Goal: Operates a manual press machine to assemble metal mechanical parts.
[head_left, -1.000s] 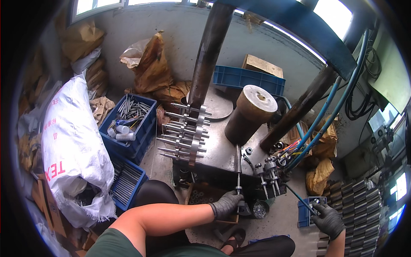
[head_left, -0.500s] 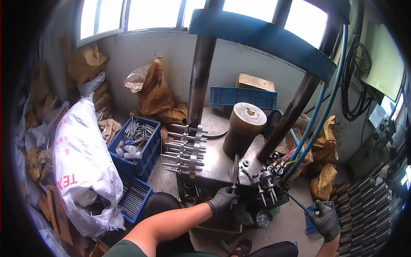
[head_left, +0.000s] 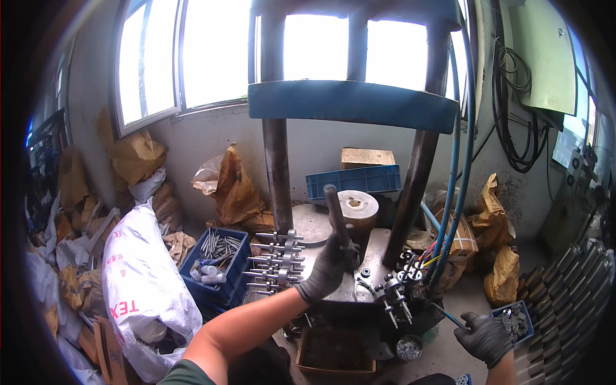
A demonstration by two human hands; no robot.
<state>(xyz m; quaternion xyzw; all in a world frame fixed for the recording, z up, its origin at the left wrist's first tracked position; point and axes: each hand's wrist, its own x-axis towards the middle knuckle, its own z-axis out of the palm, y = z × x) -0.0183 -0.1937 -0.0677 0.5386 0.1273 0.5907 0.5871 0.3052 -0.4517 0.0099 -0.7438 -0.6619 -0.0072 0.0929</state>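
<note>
From where I stand, the dark-gloved left hand [head_left: 324,268] is wrapped round a dark metal rod [head_left: 336,215], which juts up from the fist, slightly tilted, in front of the thick steel cylinder [head_left: 364,226] on the press bed [head_left: 377,247]. I can't tell whether rod and cylinder touch. The gloved right hand [head_left: 482,337] curls round the end of a thin blue lever [head_left: 449,315], just beside a blue crate [head_left: 527,334] of small metal parts. A loose grip could let the rod slip and knock the small ring [head_left: 365,273] near the bed's front, or drop it into the open box [head_left: 335,370] below. Swinging wide to the left might upset the row of collared shafts [head_left: 283,276]; to the right, the similar cluster [head_left: 393,296] near the blue hoses [head_left: 455,212]. If that lever drives the press, a careless tug could pinch the left fingers
</note>
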